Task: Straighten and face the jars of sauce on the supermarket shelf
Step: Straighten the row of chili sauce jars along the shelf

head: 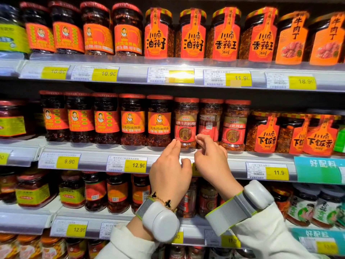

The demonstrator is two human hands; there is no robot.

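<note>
On the middle shelf (233, 157) stands a row of red-lidded chilli sauce jars. One jar with a gold and red label (185, 120) faces forward. My left hand (170, 171) touches its lower left side with the fingertips. My right hand (211, 157) touches its lower right side, fingers curled. Neither hand is closed around it. Just right of it, a jar (210, 120) is turned with its back label and QR code outward. Right of that, a third jar (235, 124) of the same kind faces forward.
Jars with orange portrait labels (132, 120) fill the row to the left, and orange-tagged jars (265, 133) stand to the right. Shelves above and below are packed with more jars. Yellow price tags (136, 165) line each shelf edge.
</note>
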